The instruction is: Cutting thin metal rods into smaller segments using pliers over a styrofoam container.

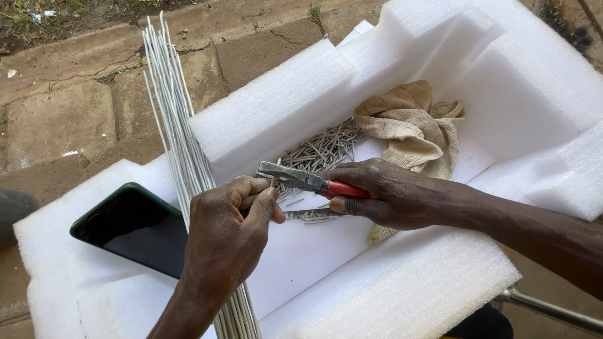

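off to the left of my fingers a dark phone [129, 227] lies face up on the white foam packing [377, 295]. just right of it a bundle of thin white rods [179, 135] runs from under my left wrist up past the foam's edge. my left hand [227, 235] is curled tight, fingers [248, 188] drawn together and thumb pressed in, pinching something small at the tips; i cannot tell what it is. right at those fingertips sits the nose of the pliers [301, 179], jaws nearly together. my right hand [383, 194] is wrapped around their red handles, fingers clamped. beyond the pliers a heap of short grey metal pieces [320, 149] lies in the foam's hollow. further right a crumpled beige cloth [414, 129] rests beside my right hand.
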